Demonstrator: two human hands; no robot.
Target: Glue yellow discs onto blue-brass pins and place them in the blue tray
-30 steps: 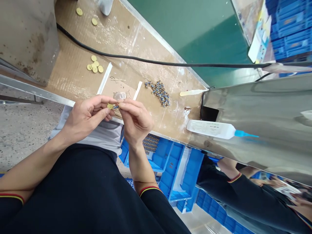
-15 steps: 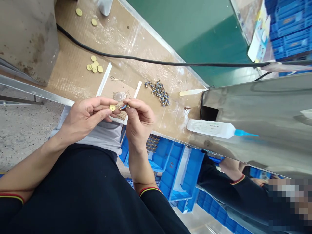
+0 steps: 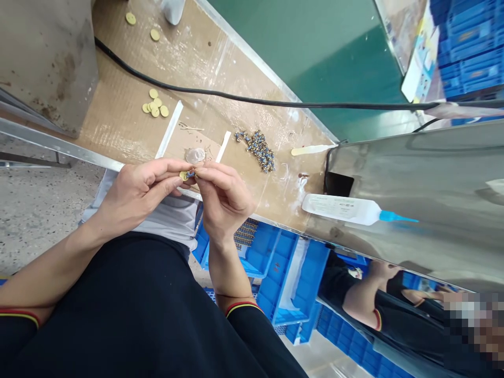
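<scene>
Between thumb and fingers my left hand (image 3: 144, 191) pinches a small yellow disc (image 3: 183, 176). My right hand (image 3: 224, 197) grips a small blue-and-gold part (image 3: 191, 174) with its fingertips, right against the disc; the fingers cover much of it. Just beyond the hands lies a clear round dish (image 3: 195, 155). A pile of similar blue-and-gold parts (image 3: 260, 151) is on the bench to the right, and several loose yellow discs (image 3: 156, 104) lie to the left.
A black cable (image 3: 236, 98) crosses the cardboard-covered bench (image 3: 189, 58). To the right are a white bottle with a blue nozzle (image 3: 340, 208) and a pale flat stick (image 3: 313, 149). Blue bins (image 3: 289, 278) stand below the bench edge. A metal box (image 3: 43, 63) is at left.
My right hand has moved left, bringing the blue-and-gold part up to the yellow disc. My left hand has barely moved.
</scene>
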